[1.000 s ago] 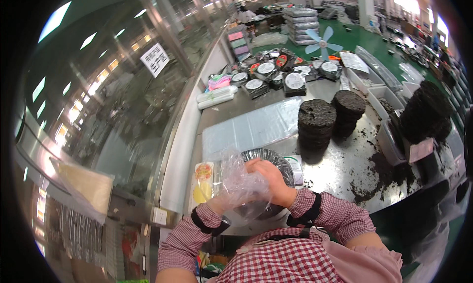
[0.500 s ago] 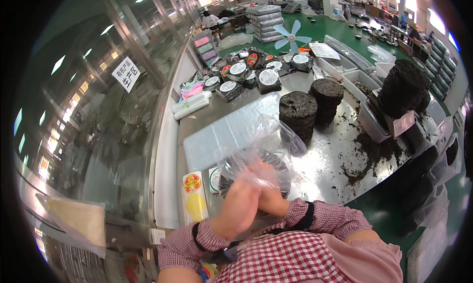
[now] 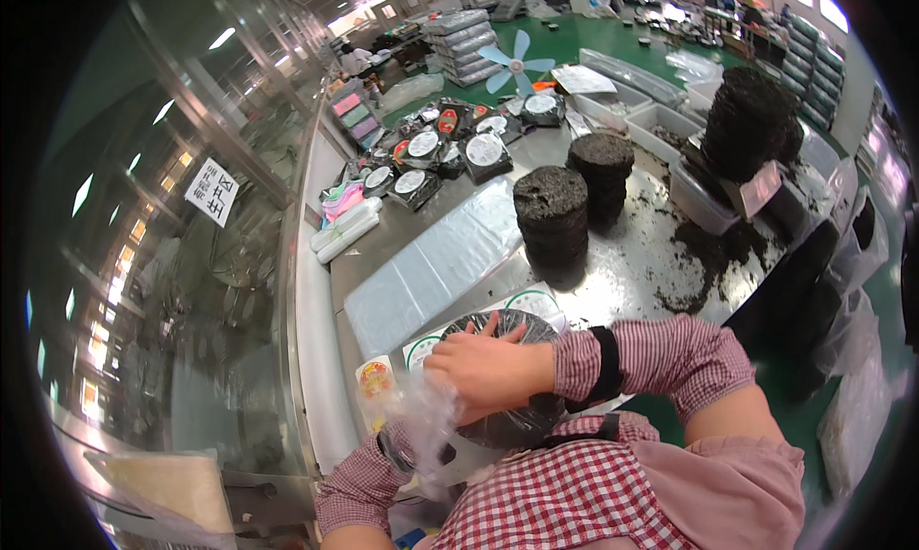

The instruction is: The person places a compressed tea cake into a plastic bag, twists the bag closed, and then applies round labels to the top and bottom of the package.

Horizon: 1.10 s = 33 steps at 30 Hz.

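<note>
A round, dark bundle in clear plastic film sits at the table's near edge, against my checked apron. My right hand lies across its top, fingers stretched and apart. Crumpled clear plastic bunches at the bundle's left side. My left forearm in its checked sleeve reaches up to that plastic. The left hand's fingers are hidden behind the plastic and the right hand. White labels with green rings lie partly under the bundle, and a sheet of round stickers lies to the left.
Flat clear bags lie beyond the bundle. Stacks of dark, rough discs stand on the metal table, with dark crumbs to their right. Packed, labelled packages, a blue fan and plastic bins are farther back.
My hands were together over the bundle, gathering clear plastic. Now my right hand is spread on top, and my left arm and the crumpled plastic have moved left and nearer me.
</note>
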Each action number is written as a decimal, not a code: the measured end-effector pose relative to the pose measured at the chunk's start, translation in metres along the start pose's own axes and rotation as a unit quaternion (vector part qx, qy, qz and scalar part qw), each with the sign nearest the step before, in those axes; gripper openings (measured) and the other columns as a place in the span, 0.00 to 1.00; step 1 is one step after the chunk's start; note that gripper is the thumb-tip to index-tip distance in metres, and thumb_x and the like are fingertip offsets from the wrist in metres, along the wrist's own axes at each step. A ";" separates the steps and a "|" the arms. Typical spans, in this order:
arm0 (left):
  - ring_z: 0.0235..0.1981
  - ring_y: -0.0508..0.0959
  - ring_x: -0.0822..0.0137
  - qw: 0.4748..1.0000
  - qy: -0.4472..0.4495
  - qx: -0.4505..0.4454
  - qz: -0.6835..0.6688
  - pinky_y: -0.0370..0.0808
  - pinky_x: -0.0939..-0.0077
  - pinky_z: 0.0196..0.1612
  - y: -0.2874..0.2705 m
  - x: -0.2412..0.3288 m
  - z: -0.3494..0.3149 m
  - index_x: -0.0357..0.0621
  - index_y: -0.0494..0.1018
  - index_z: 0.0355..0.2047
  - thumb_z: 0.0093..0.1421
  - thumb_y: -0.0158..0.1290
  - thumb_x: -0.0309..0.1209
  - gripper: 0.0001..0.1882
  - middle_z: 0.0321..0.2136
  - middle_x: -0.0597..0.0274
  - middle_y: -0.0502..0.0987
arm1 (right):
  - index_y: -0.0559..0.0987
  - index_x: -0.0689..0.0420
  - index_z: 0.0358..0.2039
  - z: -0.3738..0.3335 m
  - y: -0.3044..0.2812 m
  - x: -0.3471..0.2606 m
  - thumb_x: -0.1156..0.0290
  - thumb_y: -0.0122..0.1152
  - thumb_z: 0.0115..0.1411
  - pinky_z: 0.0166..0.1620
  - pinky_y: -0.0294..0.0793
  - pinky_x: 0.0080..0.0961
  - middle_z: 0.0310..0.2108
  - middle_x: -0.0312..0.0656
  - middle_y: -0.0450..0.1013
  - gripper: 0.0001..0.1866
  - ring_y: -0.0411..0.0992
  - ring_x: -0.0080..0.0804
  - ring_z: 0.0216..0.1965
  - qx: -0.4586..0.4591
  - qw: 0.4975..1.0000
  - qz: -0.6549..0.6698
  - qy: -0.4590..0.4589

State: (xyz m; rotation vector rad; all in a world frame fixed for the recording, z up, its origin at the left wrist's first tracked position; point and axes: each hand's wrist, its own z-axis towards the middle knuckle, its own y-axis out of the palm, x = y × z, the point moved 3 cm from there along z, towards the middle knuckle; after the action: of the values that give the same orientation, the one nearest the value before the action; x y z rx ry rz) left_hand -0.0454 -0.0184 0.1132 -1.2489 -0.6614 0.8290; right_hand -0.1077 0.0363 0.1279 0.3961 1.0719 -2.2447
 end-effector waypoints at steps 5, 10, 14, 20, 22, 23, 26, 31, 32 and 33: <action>0.47 0.79 0.65 0.768 -0.194 0.075 -0.606 0.75 0.73 0.47 0.004 -0.003 -0.009 0.40 0.72 0.36 0.54 0.67 0.29 0.15 0.33 0.61 0.80 | 0.75 0.62 0.47 0.028 -0.044 0.019 0.58 0.73 0.50 0.44 0.75 0.30 0.39 0.42 0.79 0.29 0.75 0.35 0.46 0.000 0.933 0.238 0.269; 0.38 0.78 0.68 0.775 -0.348 0.059 -0.524 0.73 0.71 0.47 0.025 -0.017 -0.012 0.40 0.70 0.30 0.53 0.67 0.28 0.15 0.28 0.65 0.75 | 0.70 0.61 0.54 0.020 -0.137 0.029 0.63 0.75 0.49 0.49 0.72 0.30 0.47 0.50 0.73 0.35 0.73 0.37 0.45 0.445 0.878 -0.127 0.124; 0.34 0.76 0.71 0.791 -0.314 0.162 -0.499 0.74 0.73 0.44 0.054 -0.024 -0.009 0.38 0.71 0.40 0.55 0.66 0.34 0.19 0.32 0.62 0.77 | 0.67 0.63 0.57 0.010 -0.090 -0.047 0.50 0.72 0.48 0.56 0.66 0.40 0.47 0.49 0.71 0.43 0.71 0.40 0.50 0.071 0.965 -0.122 -0.221; 0.40 0.76 0.65 0.840 -0.247 0.089 -0.474 0.72 0.68 0.51 0.048 -0.043 -0.021 0.34 0.67 0.51 0.65 0.54 0.41 0.24 0.30 0.61 0.75 | 0.75 0.58 0.51 -0.016 -0.076 0.013 0.39 0.74 0.35 0.52 0.62 0.36 0.23 0.31 0.78 0.47 0.78 0.35 0.29 -0.307 0.923 -0.229 0.046; 0.40 0.76 0.66 0.627 -0.335 0.051 -0.701 0.72 0.69 0.51 0.013 -0.034 -0.019 0.32 0.67 0.50 0.66 0.51 0.42 0.24 0.30 0.60 0.76 | 0.78 0.53 0.29 -0.017 -0.091 0.044 0.56 0.68 0.48 0.41 0.66 0.27 0.20 0.30 0.75 0.15 0.76 0.30 0.26 -0.344 0.874 -0.342 0.010; 0.37 0.79 0.64 0.528 -0.321 0.061 -0.784 0.74 0.76 0.46 0.006 -0.033 -0.016 0.31 0.69 0.46 0.69 0.44 0.42 0.21 0.31 0.54 0.78 | 0.77 0.53 0.30 -0.007 -0.100 0.038 0.59 0.64 0.49 0.40 0.65 0.26 0.20 0.30 0.73 0.13 0.75 0.29 0.26 -0.282 0.874 -0.385 -0.090; 0.28 0.78 0.69 0.648 -0.258 -0.062 -0.713 0.75 0.76 0.40 -0.002 -0.035 0.013 0.30 0.70 0.45 0.70 0.43 0.45 0.24 0.22 0.59 0.76 | 0.76 0.56 0.34 0.024 -0.113 -0.001 0.63 0.58 0.51 0.39 0.63 0.25 0.21 0.28 0.69 0.13 0.71 0.26 0.25 -0.128 0.805 -0.498 -0.297; 0.22 0.80 0.70 0.747 -0.344 -0.167 -0.543 0.76 0.78 0.27 -0.018 -0.030 0.026 0.34 0.72 0.39 0.61 0.62 0.39 0.19 0.18 0.64 0.77 | 0.73 0.59 0.34 0.040 -0.094 0.017 0.66 0.56 0.51 0.39 0.62 0.26 0.20 0.28 0.68 0.12 0.71 0.27 0.24 -0.031 0.846 -0.466 -0.256; 0.25 0.80 0.69 0.773 -0.345 -0.086 -0.526 0.76 0.78 0.30 -0.020 -0.030 0.022 0.34 0.72 0.39 0.61 0.62 0.40 0.20 0.20 0.63 0.78 | 0.72 0.58 0.33 0.038 -0.095 0.023 0.66 0.56 0.51 0.39 0.62 0.27 0.19 0.29 0.68 0.11 0.71 0.28 0.23 -0.028 0.862 -0.462 -0.206; 0.28 0.80 0.69 0.793 -0.344 -0.004 -0.503 0.77 0.77 0.32 -0.022 -0.026 0.015 0.33 0.72 0.39 0.60 0.63 0.42 0.22 0.23 0.61 0.78 | 0.72 0.57 0.32 0.037 -0.096 0.029 0.65 0.57 0.51 0.39 0.62 0.27 0.18 0.30 0.69 0.10 0.71 0.29 0.23 -0.024 0.876 -0.456 -0.155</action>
State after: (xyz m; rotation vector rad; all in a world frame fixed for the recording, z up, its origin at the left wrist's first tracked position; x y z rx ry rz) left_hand -0.0679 -0.0348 0.1381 -0.3870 -1.7225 0.3208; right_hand -0.1917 0.0427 0.1937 -0.6251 1.2878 -2.9119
